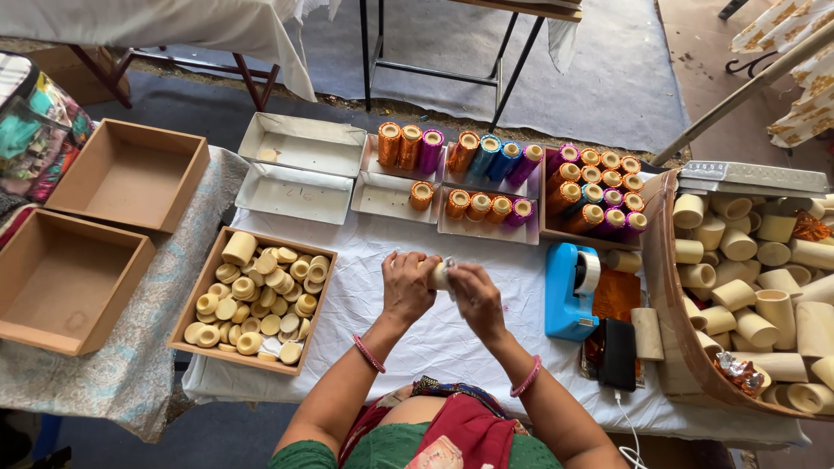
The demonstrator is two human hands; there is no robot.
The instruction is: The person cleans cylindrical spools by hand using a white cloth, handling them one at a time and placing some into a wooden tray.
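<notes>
Both my hands meet over the white cloth in the middle of the table. My left hand and my right hand together grip a small cream-coloured ring, which is mostly hidden between the fingers. A bit of shiny clear material shows at its top edge. Each wrist wears a pink bangle. A wooden box of several plain cream rings lies just left of my left hand. A blue tape dispenser stands right of my right hand.
White trays and a box at the back hold several rings wrapped in orange, purple and blue thread. A large curved basket of cream tubes fills the right. Two empty wooden boxes sit at the left. A black phone lies near the dispenser.
</notes>
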